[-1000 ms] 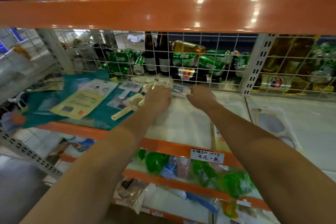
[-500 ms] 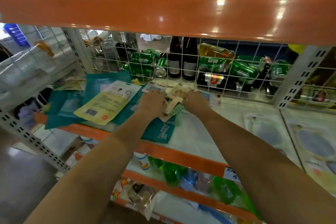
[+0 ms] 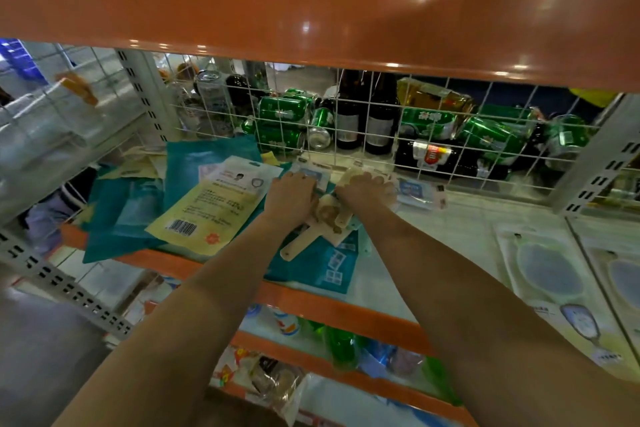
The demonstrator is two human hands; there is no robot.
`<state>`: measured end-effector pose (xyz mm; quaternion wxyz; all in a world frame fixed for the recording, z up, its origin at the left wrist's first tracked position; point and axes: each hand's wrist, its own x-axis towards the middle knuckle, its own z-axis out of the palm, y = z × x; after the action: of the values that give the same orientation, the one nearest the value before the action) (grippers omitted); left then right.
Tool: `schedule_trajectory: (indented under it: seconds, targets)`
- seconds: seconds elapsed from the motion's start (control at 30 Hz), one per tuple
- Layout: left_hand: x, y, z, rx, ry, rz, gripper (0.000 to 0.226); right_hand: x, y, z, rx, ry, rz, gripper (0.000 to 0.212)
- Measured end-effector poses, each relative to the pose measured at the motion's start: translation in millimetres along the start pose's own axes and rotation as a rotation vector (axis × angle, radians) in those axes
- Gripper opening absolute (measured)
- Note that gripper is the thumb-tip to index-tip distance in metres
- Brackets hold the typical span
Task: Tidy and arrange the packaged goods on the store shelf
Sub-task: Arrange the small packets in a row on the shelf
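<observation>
So the shelf (image 3: 433,236) was a wide white deck with an orange front lip, wire grid (image 3: 381,121) along its back edge and green cans (image 3: 426,123) plus dark bottles (image 3: 381,114) piled behind that. The left half was a sloppy fan of teal packets (image 3: 194,163), with a yellow packet (image 3: 211,208) on top, barcode end near the front edge. Toward the right end, clear blister packs (image 3: 550,274) lay flat, well apart from the mess.

Both hands were at mid-shelf, close to the back edge. The left hand (image 3: 291,196) was curled down onto a small bundle of packets, gripping it from what I could tell. The right hand (image 3: 363,191) was clamped over a cream packaged item (image 3: 311,236) whose long handle end stuck out toward the front edge, lying across a teal packet (image 3: 325,267) that hung over the lip.

My guess at what could go wrong: dragging the bundle forward could nudge that overhanging teal packet off the edge. Slippery film sleeves could also slide out of a loose two-handed squeeze.
</observation>
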<state>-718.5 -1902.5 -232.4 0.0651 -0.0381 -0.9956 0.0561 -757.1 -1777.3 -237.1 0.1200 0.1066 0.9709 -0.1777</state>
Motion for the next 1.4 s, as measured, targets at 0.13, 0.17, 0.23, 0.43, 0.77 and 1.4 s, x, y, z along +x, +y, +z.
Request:
schedule_trajectory:
  seconds: [0.13,0.17,0.23,0.43,0.77,1.4]
  targets:
    - [3.1,-6.2,1.5,-0.033,0.006,-0.012,0.034,2.6,-9.3,8.5,-0.033,0.012,0.005,0.070]
    - [3.3,-8.0,1.7,-0.044,0.008,-0.011,0.034,3.9,-10.6,7.7,-0.036,0.016,-0.007,0.067]
    - [3.4,-10.5,2.1,-0.053,0.006,-0.008,0.034,8.6,-9.2,5.6,-0.040,-0.006,-0.020,0.065]
    - [5.0,-10.4,1.4,-0.039,0.019,-0.009,0.035,5.8,-6.9,-1.5,0.019,-0.021,-0.046,0.061]
    - [6.2,9.1,-6.9,-0.024,0.011,0.007,0.035,-10.6,4.4,-25.8,0.294,-0.009,-0.102,0.055]
    - [-14.6,128.6,-34.3,-0.012,0.039,0.217,0.034,-56.9,128.4,-73.7,0.737,0.107,-0.065,0.034]
